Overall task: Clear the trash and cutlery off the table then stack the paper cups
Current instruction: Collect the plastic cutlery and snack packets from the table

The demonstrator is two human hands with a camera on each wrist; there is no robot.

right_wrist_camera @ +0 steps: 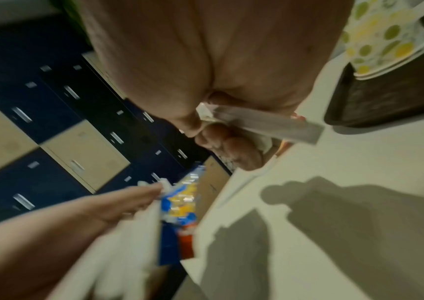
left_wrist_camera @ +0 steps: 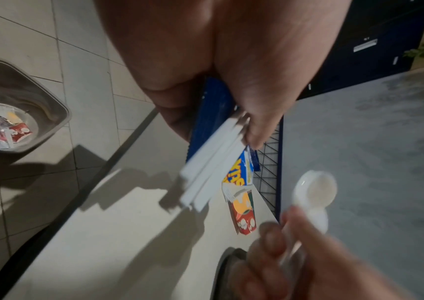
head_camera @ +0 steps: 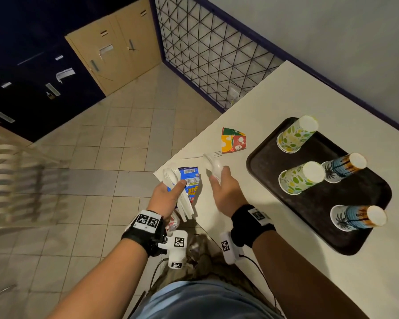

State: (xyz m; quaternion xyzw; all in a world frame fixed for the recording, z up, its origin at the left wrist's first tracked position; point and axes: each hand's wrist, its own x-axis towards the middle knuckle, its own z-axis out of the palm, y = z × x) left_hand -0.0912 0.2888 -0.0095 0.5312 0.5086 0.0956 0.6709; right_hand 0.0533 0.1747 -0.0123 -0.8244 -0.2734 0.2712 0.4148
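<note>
My left hand point(head_camera: 171, 192) grips a blue snack wrapper point(head_camera: 190, 180) together with a bundle of white plastic cutlery point(head_camera: 184, 203) over the table's near corner; the handles point(left_wrist_camera: 206, 172) fan out below the thumb. My right hand point(head_camera: 221, 185) holds white plastic spoons point(head_camera: 213, 166), their bowls point(left_wrist_camera: 316, 188) pointing away from me. A colourful flattened wrapper point(head_camera: 233, 140) and a white fork point(head_camera: 203, 155) lie on the white table point(head_camera: 286, 100). Several paper cups stand upside down on a dark tray point(head_camera: 309, 203), one lime-patterned point(head_camera: 297, 134), one palm-patterned point(head_camera: 355, 217).
A grey bin point(left_wrist_camera: 26, 105) holding trash stands on the tiled floor left of the table, seen in the left wrist view. Blue and tan lockers point(head_camera: 115, 54) line the far wall. A wire-grid panel point(head_camera: 205, 54) stands beyond the table's far end.
</note>
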